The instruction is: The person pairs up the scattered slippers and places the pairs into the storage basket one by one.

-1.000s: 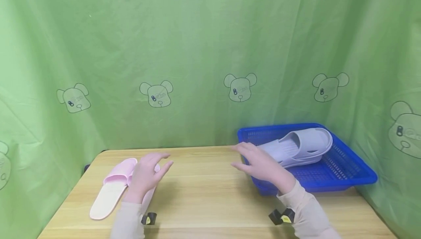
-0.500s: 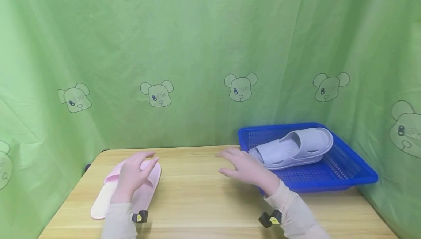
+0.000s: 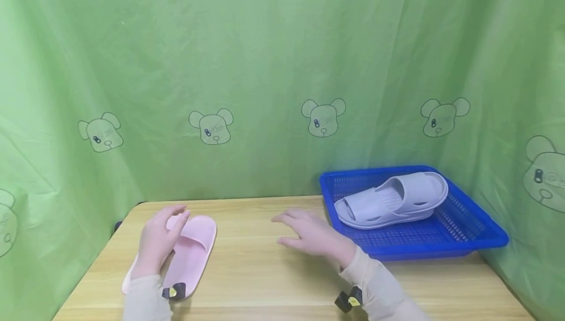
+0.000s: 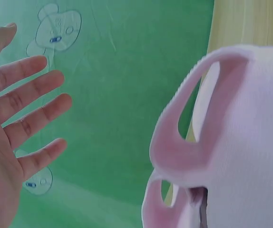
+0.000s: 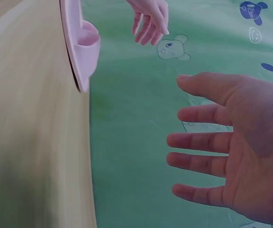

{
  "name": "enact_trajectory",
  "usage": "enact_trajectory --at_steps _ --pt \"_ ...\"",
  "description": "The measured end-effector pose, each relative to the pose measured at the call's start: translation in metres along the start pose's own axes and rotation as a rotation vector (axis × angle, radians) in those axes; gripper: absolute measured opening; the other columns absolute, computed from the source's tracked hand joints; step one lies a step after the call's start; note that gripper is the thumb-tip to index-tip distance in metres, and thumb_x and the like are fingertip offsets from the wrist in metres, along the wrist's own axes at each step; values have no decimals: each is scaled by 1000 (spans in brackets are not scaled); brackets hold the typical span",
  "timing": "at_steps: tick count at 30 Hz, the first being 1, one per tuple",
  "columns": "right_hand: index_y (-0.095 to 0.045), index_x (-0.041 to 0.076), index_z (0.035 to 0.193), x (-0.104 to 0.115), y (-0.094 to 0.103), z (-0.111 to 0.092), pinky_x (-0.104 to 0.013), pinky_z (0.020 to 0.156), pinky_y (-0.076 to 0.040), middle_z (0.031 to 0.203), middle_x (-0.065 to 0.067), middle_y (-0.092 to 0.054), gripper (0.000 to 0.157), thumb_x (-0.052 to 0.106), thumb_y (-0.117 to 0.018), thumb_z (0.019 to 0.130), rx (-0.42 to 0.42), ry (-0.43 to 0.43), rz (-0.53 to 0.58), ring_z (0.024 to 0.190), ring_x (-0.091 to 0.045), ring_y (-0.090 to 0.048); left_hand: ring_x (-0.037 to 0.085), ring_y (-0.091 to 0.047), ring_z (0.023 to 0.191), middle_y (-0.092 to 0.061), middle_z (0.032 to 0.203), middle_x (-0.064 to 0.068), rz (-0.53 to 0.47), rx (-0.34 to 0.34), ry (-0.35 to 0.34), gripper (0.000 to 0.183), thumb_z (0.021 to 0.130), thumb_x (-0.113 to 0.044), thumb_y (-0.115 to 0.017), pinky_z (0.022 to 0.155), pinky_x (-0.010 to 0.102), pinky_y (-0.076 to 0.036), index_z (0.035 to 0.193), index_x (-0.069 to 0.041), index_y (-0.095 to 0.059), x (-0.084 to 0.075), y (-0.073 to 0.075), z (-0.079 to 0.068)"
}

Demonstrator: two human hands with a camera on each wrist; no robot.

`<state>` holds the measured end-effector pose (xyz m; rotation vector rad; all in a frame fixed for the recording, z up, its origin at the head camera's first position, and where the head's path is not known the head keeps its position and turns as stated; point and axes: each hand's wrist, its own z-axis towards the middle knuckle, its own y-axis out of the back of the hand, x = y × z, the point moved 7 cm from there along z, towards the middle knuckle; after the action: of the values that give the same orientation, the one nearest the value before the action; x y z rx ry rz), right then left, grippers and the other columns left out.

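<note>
Two pink slippers lie side by side on the wooden table at the left. The right-hand pink slipper (image 3: 189,257) shows most of its length in the head view; my left hand (image 3: 155,240) hovers above the pair and hides much of the other slipper. In the left wrist view the fingers of that hand are spread, holding nothing, with the nearer slipper's strap (image 4: 179,123) off to the side. My right hand (image 3: 311,235) is over the middle of the table, fingers extended and apart, nothing in its grasp. Two grey-lilac slippers (image 3: 393,198), one overlapping the other, rest in the blue basket (image 3: 423,252).
The basket stands at the table's back right. Behind and around the wooden table (image 3: 251,272) hangs a green curtain (image 3: 265,75) with bear-head prints. Small black devices sit at both wrists.
Both hands have moved left. The left hand has passed from the right pink slipper toward the left one, and the right hand has come away from the basket. The slippers have not moved.
</note>
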<state>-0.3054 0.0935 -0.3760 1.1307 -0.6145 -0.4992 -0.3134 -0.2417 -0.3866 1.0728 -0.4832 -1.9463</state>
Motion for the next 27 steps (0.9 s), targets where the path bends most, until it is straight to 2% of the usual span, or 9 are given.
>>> enact_trajectory --at_steps 3,10,13,20,27 --pt "-55 15 135 4 -6 3 -46 103 -50 130 -6 -62 50 41 -61 93 19 1 4 119 -25 -60 37 -62 112 -69 118 14 3 -1 35 38 97 -40 -58 100 57 -44 121 -11 -66 8 3 -1" --pt "-52 17 139 11 -23 10 -45 107 -46 134 -5 -59 54 44 -60 93 70 -15 31 123 -23 -57 41 -55 121 -64 128 18 6 49 138 49 98 -48 -53 103 61 -40 128 -10 -62 28 6 -3" --pt "-50 17 140 16 -29 13 -45 107 -46 134 -4 -59 55 45 -59 94 87 -7 29 123 -22 -56 43 -52 124 -61 132 19 8 55 157 52 98 -48 -52 104 62 -38 130 -9 -60 36 8 -4" --pt "-46 17 144 26 -43 22 -45 108 -45 138 -4 -57 60 50 -56 94 128 -5 29 126 -21 -54 46 -46 129 -55 138 22 1 64 188 57 98 -49 -50 106 64 -35 136 -7 -54 49 12 -6" --pt "-44 18 145 37 -57 35 -42 110 -44 139 -3 -55 62 53 -53 95 142 20 57 128 -19 -53 47 -43 131 -51 141 24 1 53 177 58 98 -47 -52 108 65 -32 139 -6 -50 57 16 -4"
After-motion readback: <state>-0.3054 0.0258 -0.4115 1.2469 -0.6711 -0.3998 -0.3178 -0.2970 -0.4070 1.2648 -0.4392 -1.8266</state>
